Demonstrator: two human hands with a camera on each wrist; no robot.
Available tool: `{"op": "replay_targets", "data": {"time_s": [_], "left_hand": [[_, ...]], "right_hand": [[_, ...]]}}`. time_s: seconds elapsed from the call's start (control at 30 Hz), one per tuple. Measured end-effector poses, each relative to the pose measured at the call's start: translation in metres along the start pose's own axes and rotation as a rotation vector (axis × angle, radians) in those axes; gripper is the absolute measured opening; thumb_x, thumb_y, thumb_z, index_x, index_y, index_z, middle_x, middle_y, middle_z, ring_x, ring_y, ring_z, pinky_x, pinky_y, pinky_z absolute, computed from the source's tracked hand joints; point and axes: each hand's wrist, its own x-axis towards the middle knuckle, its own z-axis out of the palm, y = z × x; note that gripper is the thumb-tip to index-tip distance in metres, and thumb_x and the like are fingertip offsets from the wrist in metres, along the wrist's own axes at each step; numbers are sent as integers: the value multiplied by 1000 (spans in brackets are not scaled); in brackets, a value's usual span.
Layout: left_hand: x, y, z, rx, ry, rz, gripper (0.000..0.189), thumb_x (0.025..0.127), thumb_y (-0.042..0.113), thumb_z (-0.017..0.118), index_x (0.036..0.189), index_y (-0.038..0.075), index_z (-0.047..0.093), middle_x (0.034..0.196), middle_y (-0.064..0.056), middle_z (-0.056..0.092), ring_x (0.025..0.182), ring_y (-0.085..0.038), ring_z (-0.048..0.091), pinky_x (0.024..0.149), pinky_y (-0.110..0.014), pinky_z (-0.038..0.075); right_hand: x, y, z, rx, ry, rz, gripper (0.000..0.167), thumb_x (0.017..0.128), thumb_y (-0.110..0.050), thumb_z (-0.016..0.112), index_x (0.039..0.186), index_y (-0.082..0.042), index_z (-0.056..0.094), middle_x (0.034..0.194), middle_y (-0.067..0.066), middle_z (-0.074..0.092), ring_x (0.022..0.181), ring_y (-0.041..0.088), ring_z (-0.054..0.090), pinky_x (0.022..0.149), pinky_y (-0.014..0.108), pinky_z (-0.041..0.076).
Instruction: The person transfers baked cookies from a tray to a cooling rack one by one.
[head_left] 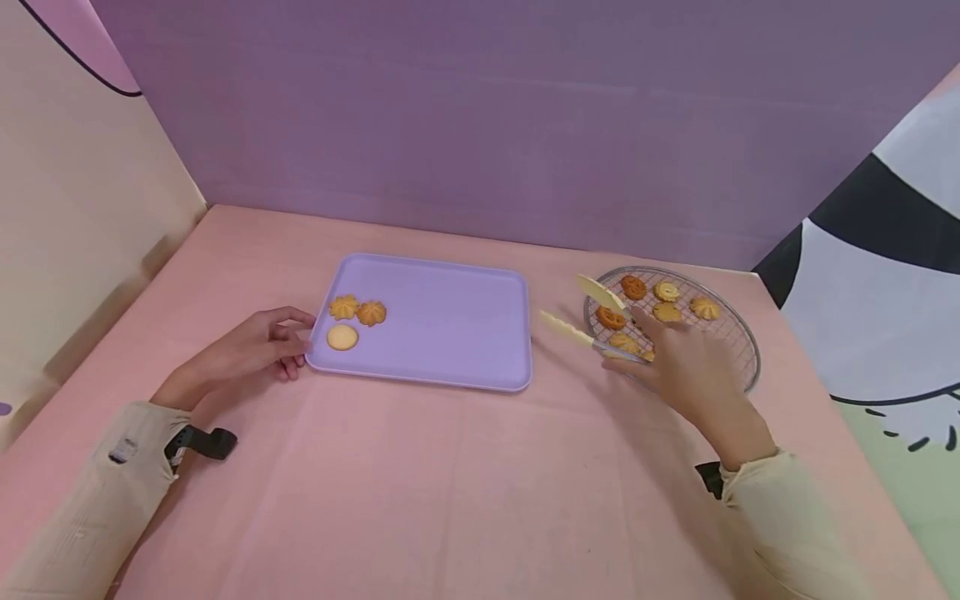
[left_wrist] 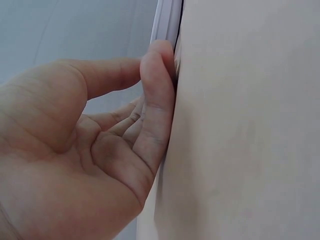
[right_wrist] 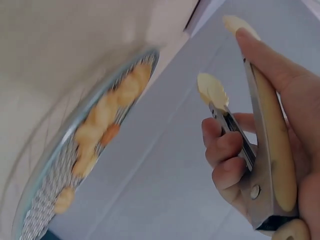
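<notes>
My right hand grips small metal tongs with cream tips, fingers and thumb wrapped round the two arms. The tongs' tips stand spread apart with nothing between them, by the left side of a round wire rack. Several cookies lie on it, among them brown pretzel-shaped ones and a pale swirled one. At the left rim of a purple tray, my left hand pinches the edge with thumb and fingertips. Two flower-shaped cookies and a round smooth cookie sit on the tray's left side.
A pink cloth covers the table. Behind it rises a purple wall panel, with a pale panel at the left and a patterned one at the right.
</notes>
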Motion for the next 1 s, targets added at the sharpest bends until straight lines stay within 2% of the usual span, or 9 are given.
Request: {"op": "replay_targets", "data": {"time_s": [0.1, 0.27, 0.5, 0.57, 0.63, 0.73, 0.87, 1.0], "left_hand": [[-1, 0, -1, -10, 1, -7, 49, 99, 9, 58, 139, -9, 37, 83, -11, 62, 65, -16, 61, 61, -28, 58], [-2, 0, -1, -16, 4, -4, 48, 99, 9, 59, 138, -10, 38, 82, -11, 62, 64, -16, 61, 61, -28, 58], [-2, 0, -1, -5, 7, 7, 47, 99, 9, 59, 137, -10, 39, 82, -12, 61, 65, -15, 62, 61, -28, 58], [-2, 0, -1, -11, 7, 5, 47, 99, 8, 59, 137, -10, 38, 82, -12, 61, 65, -15, 62, 61, -28, 58], [-2, 0, -1, -17, 5, 7, 48, 99, 8, 59, 137, -11, 38, 83, -12, 61, 65, -15, 62, 61, -28, 58], [-2, 1, 0, -23, 3, 4, 48, 99, 8, 59, 137, -11, 37, 82, -12, 61, 65, -15, 61, 61, -28, 58], [-3, 2, -1, -17, 3, 9, 48, 99, 7, 59, 137, -11, 37, 82, -13, 61, 65, -15, 61, 61, -28, 58], [-3, 1, -1, -19, 1, 14, 46, 99, 6, 58, 137, -12, 38, 82, -14, 61, 66, -15, 61, 61, -27, 58]], "right_hand": [[3, -14, 5, 19, -3, -31, 89, 76, -62, 77, 140, -7, 51, 65, 10, 54, 48, 21, 43, 39, 31, 32], [12, -37, 13, 25, 27, -95, 92, 74, -65, 77, 139, -6, 49, 90, 21, 65, 54, 28, 54, 40, 35, 41], [30, -73, 18, 31, -13, -148, 98, 74, -73, 70, 144, -9, 43, 91, 17, 62, 49, 24, 47, 36, 29, 34], [36, -84, 18, 25, -48, -161, 100, 75, -78, 65, 146, -11, 42, 97, 18, 62, 48, 23, 47, 37, 29, 34], [41, -95, 20, 16, -87, -176, 101, 76, -81, 60, 148, -12, 42, 102, 18, 62, 50, 23, 49, 39, 30, 37], [49, -108, 24, -1, -110, -232, 97, 79, -81, 56, 145, -10, 46, 103, 18, 63, 55, 24, 52, 44, 32, 42], [59, -122, 31, 4, -117, -294, 91, 82, -75, 59, 138, -4, 50, 97, 18, 62, 60, 24, 54, 49, 35, 47], [70, -132, 37, 45, -163, -306, 92, 84, -73, 59, 138, 1, 50, 97, 17, 63, 69, 23, 58, 55, 39, 53]]}}
